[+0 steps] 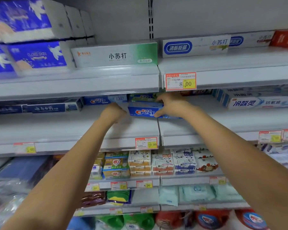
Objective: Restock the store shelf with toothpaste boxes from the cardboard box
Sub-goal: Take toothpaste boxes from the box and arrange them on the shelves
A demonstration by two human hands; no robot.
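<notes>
Both my arms reach up into the second shelf from the top. My right hand grips a blue Crest toothpaste box, fingers over its top and thumb under its front. That box lies lengthwise just above the shelf board, in front of a green-topped Crest box at the back. My left hand hovers just left of the held box with its fingers curled inward and hidden from me; I cannot tell whether it touches anything. Another blue Crest box stands at the back left. The cardboard box is out of view.
The upper shelf carries white toothpaste boxes and blue packs. Dark blue boxes and white-blue boxes flank the Crest spot. Price tags hang on the shelf edges. Soap bars fill the shelf below.
</notes>
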